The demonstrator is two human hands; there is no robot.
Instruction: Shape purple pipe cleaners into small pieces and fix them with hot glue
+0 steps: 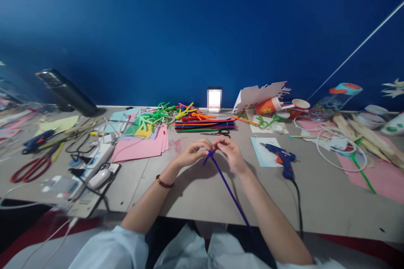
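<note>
The left hand (190, 154) and right hand (230, 155) pinch a light, bendy purple chenille pipe cleaner (231, 197) at its twist, fingertips pressed together; its stiffer tail runs toward six o'clock.

head-worn camera | looking forward and down from the person's head | facing the long grey desk (315, 206) and deep-blue painted wall (202, 29) | staying close above the bare left hand (192, 153) and bare right hand (232, 155)

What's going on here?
A person at a craft table is pinching a dark blue pipe cleaner between the left hand and right hand, its long end running down past the table edge. A glue gun lies to the right, with black scissors and more pipe cleaners ahead.
</note>
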